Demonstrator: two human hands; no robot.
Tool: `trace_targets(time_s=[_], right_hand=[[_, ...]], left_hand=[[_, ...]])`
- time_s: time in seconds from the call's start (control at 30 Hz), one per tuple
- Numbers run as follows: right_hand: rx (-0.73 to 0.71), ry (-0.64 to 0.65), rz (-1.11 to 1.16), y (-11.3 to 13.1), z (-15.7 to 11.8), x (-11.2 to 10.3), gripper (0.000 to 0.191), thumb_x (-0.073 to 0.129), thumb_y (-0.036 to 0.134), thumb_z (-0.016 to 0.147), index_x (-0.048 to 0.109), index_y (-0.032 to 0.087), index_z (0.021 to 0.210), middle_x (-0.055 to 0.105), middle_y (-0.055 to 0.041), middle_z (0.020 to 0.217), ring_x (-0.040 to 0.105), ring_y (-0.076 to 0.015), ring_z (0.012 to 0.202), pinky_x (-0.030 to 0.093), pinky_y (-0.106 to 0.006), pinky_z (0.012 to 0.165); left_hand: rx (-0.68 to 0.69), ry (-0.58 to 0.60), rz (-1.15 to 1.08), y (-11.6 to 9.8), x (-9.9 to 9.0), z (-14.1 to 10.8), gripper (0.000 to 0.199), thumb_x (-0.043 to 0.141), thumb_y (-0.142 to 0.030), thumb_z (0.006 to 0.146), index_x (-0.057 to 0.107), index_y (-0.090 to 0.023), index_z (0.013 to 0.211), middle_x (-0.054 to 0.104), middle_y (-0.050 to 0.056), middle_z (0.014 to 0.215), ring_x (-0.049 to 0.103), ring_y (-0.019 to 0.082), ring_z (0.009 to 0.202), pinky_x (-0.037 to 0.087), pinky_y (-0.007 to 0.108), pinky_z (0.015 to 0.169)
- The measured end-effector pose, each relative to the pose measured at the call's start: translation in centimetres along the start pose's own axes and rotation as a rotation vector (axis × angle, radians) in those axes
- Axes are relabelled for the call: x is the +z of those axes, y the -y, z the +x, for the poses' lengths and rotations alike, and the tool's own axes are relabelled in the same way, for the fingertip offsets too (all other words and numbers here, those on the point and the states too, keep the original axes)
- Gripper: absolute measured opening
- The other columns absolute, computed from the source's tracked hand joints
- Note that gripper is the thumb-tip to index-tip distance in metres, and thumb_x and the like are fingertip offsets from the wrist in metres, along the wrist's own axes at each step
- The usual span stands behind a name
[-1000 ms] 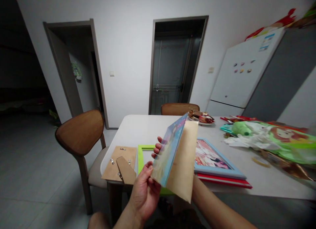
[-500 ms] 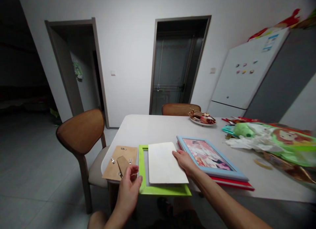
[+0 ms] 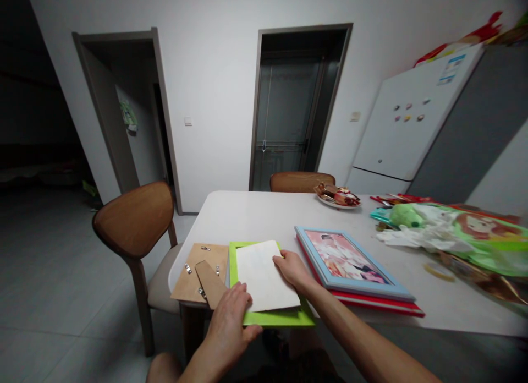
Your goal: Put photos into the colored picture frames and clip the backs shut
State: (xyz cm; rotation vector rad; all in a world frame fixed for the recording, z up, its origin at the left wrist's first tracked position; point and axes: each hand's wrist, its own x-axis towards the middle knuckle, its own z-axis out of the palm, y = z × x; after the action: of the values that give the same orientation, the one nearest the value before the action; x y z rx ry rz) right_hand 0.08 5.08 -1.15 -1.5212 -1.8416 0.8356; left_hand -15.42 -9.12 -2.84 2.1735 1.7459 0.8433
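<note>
Both hands at the white sheet (image 3: 266,281), right over the green frame (image 3: 284,318)!
Left hand (image 3: 231,317) palm down, fingers spread loose from the thumb at the frame's near-left corner; right hand (image 3: 292,270) reaches in bent, fingertips on the sheet's right edge, and whether they pinch it I can't tell. Blue frame (image 3: 367,290) holds a pink picture (image 3: 342,259); the plate (image 3: 344,208) carries shiny wrapped bits. The sheet lies between the hands, tilted across the green frame.
</note>
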Motion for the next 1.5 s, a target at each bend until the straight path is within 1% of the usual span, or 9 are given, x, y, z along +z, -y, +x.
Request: trace_targets(time_s=[0.3,0.57,0.8,0.9,1.0,1.1,1.23,1.37,1.5], right_hand=[[-0.069,-0.032,-0.642,0.0,-0.5,0.0,0.04,0.039,0.04,0.074,0.061,0.009,0.086,0.062,-0.018,0.085,0.057,-0.0252,0.079,0.038,-0.031,0.066],[-0.263,-0.142,-0.565,1.1,-1.9,0.3,0.04,0.042,0.035,0.076,0.05,0.013,0.109,0.056,-0.0128,0.097,0.052,-0.0204,0.087,0.036,-0.028,0.073],[-0.657,0.12,-0.411,6.5,-5.9,5.9,0.039,0.044,0.044,0.075,0.052,0.021,0.105,0.057,-0.0075,0.092,0.046,-0.0209,0.089,0.032,-0.033,0.077],[-0.671,0.16,-0.479,7.8,-6.7,8.6,0.047,0.049,0.051,0.068,0.051,0.02,0.104,0.055,-0.0088,0.092,0.045,-0.0242,0.089,0.031,-0.039,0.077],[-0.632,0.145,-0.454,8.3,-6.5,9.8,0.043,0.055,0.038,0.065,0.051,0.021,0.104,0.053,-0.0087,0.093,0.045,-0.0231,0.087,0.032,-0.037,0.076],[-0.637,0.127,-0.304,8.5,-6.1,8.6,0.047,0.056,0.024,0.062,0.05,0.021,0.108,0.052,-0.0075,0.093,0.046,-0.02,0.085,0.035,-0.031,0.073],[-0.661,0.066,-0.199,8.0,-6.2,3.9,0.04,0.055,0.018,0.06,0.056,0.021,0.1,0.053,-0.0062,0.093,0.046,-0.0186,0.086,0.036,-0.03,0.075],[-0.562,0.13,-0.208,5.4,-7.1,-1.1,0.031,0.052,0.018,0.063,0.061,0.019,0.093,0.055,-0.0067,0.09,0.049,-0.0179,0.085,0.038,-0.029,0.078],[-0.416,0.166,-0.251,1.9,-7.6,-3.4,0.034,0.049,0.018,0.063,0.061,0.018,0.095,0.056,-0.0077,0.094,0.05,-0.0184,0.088,0.038,-0.028,0.081]], left_hand=[[-0.001,0.062,-0.007,0.1,-0.4,0.6,0.027,0.068,-0.019,0.058,0.053,-0.018,0.08,0.05,0.011,0.119,0.036,0.025,0.117,0.029,0.041,0.097],[-0.071,0.021,0.032,2.3,-3.7,-1.2,0.045,0.059,-0.015,0.062,0.048,-0.021,0.105,0.038,0.009,0.13,0.03,0.022,0.121,0.024,0.041,0.1],[-0.33,-0.109,0.333,9.7,-5.2,-1.7,0.049,0.06,-0.018,0.059,0.048,-0.013,0.106,0.044,0.014,0.123,0.035,0.027,0.118,0.029,0.041,0.096],[-0.293,-0.151,0.303,10.5,-5.2,-1.9,0.038,0.06,-0.018,0.059,0.053,-0.015,0.096,0.053,0.01,0.113,0.045,0.025,0.109,0.035,0.037,0.092],[-0.276,-0.207,0.247,10.3,-5.7,-2.0,0.036,0.062,-0.016,0.057,0.054,-0.017,0.092,0.059,0.008,0.103,0.053,0.023,0.098,0.04,0.035,0.087],[-0.24,-0.304,0.197,9.2,-6.3,-1.7,0.036,0.064,-0.017,0.057,0.055,-0.017,0.092,0.06,0.009,0.102,0.055,0.023,0.095,0.042,0.036,0.085],[-0.116,-0.392,0.135,5.8,-6.1,-0.8,0.036,0.065,-0.018,0.06,0.054,-0.018,0.094,0.058,0.009,0.107,0.052,0.023,0.101,0.04,0.038,0.089],[-0.008,-0.28,0.046,1.6,-4.4,0.4,0.035,0.065,-0.013,0.061,0.054,-0.018,0.093,0.058,0.009,0.106,0.05,0.022,0.101,0.041,0.038,0.088],[0.019,-0.154,-0.015,-0.8,-2.0,1.3,0.029,0.063,-0.014,0.063,0.054,-0.02,0.09,0.06,0.005,0.099,0.052,0.021,0.096,0.043,0.037,0.083]])
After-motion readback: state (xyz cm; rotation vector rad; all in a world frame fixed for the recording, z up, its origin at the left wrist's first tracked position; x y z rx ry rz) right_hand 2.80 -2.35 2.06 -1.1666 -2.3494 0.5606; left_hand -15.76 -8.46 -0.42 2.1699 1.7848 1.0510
